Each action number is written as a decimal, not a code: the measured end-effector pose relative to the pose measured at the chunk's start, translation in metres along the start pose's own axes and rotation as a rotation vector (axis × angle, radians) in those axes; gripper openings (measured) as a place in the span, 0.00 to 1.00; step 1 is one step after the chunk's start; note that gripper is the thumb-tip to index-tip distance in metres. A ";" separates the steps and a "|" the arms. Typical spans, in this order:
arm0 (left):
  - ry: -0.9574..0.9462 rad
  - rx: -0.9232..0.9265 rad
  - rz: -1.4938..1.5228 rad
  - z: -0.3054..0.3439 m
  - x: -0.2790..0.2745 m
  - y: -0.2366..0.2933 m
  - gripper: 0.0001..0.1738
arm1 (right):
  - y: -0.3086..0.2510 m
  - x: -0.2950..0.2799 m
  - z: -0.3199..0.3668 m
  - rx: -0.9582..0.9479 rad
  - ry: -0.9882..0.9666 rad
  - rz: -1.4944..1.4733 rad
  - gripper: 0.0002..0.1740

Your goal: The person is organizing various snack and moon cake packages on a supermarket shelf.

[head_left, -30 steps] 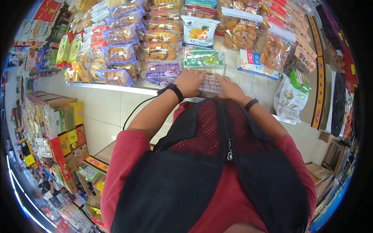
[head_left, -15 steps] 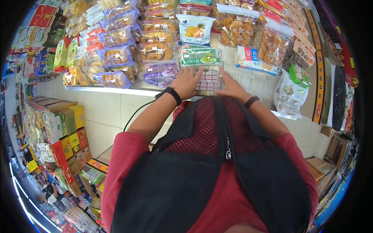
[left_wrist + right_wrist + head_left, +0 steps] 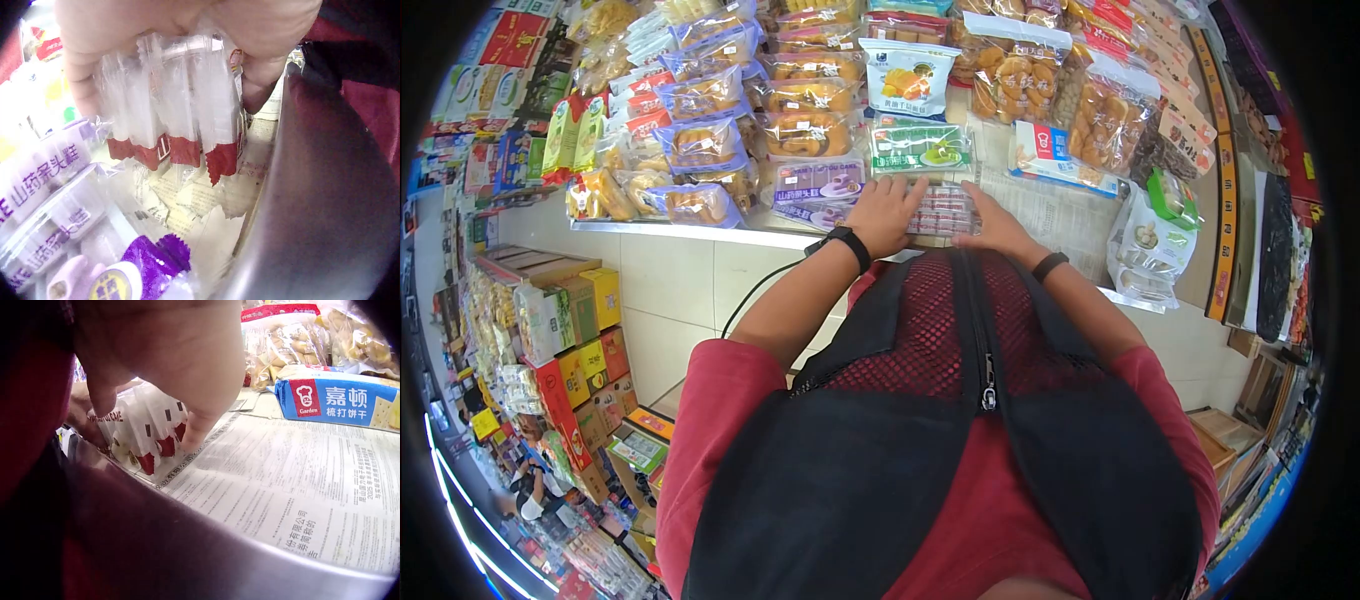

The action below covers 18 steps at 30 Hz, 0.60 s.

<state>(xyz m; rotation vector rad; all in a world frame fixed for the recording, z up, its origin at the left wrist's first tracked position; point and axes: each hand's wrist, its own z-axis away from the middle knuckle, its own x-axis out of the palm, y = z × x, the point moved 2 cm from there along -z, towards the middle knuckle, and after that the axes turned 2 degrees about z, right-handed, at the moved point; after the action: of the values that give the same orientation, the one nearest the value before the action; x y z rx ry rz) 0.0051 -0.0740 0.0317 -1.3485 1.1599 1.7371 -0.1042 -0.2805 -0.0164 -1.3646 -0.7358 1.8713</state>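
Note:
Between both hands, at the counter's front edge, stands a row of clear cake packets (image 3: 943,210) with red print and red sealed ends. My left hand (image 3: 885,215) holds their left end. In the left wrist view its thumb and fingers (image 3: 81,84) lie on either side of the packets (image 3: 178,119), whose red ends face down over newspaper. At the right end my right hand (image 3: 998,225) grips them, its fingertips along the side in the right wrist view. Purple-printed cake packs (image 3: 820,188) lie left of my left hand. A green pack (image 3: 920,147) lies just behind.
Newspaper (image 3: 250,481) lines the counter right of the packets. A blue Garden biscuit pack (image 3: 1060,160) lies behind it, and a white bag (image 3: 1150,245) sits at the right corner. Bagged breads (image 3: 808,133) fill rows at the back. The metal counter edge (image 3: 690,232) runs along the front.
My right hand has shifted slightly outward from my left, so more of the packets' red print shows between the hands. The left hand keeps nearly the same place.

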 end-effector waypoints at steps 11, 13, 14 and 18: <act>-0.001 -0.006 0.022 0.001 0.004 -0.001 0.48 | -0.029 -0.012 -0.004 -0.113 0.032 0.456 0.54; 0.031 -0.003 0.031 0.002 0.001 0.000 0.46 | -0.036 -0.013 -0.003 -0.069 -0.012 0.443 0.53; 0.062 0.004 0.040 0.002 -0.001 0.000 0.44 | -0.037 -0.013 -0.003 -0.047 -0.017 0.448 0.51; 0.037 -0.017 0.052 0.003 -0.001 0.004 0.44 | -0.041 -0.016 0.002 -0.065 0.003 0.448 0.48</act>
<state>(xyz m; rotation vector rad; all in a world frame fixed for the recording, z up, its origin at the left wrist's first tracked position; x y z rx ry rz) 0.0009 -0.0725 0.0338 -1.3771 1.2132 1.7692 -0.0942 -0.2686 0.0246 -1.6786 -0.5207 2.1985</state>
